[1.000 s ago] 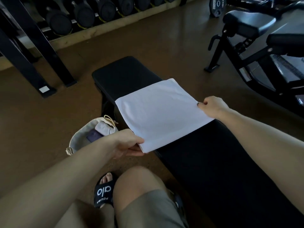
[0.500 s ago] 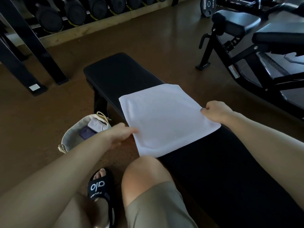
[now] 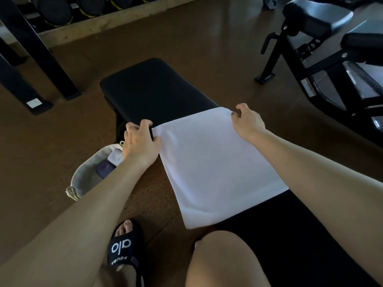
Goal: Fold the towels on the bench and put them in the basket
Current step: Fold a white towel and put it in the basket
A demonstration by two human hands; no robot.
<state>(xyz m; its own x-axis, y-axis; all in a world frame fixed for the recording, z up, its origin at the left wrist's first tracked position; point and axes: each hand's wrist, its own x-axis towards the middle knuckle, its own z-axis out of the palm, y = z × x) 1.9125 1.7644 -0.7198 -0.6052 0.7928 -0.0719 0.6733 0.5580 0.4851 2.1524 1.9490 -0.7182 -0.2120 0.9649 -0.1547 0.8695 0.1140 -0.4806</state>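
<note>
Towel, centre of frame: plain white, no pattern. Bench: black. Floor: brown, faintly speckled. Basket, lower left: pale grey-beige; purple item inside. Slipper, bottom: black with white lettering. Shorts: black.

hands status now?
Left hand: pinching the white towel's far-left corner.
Right hand: pinching its far-right corner.

A dim room with a smooth brown floor that shows faint sheen toward the top of the frame. At upper left, black angled steel rack legs stand before a pale wooden ledge carrying round black dumbbells. At upper right stands a black padded exercise machine.
</note>
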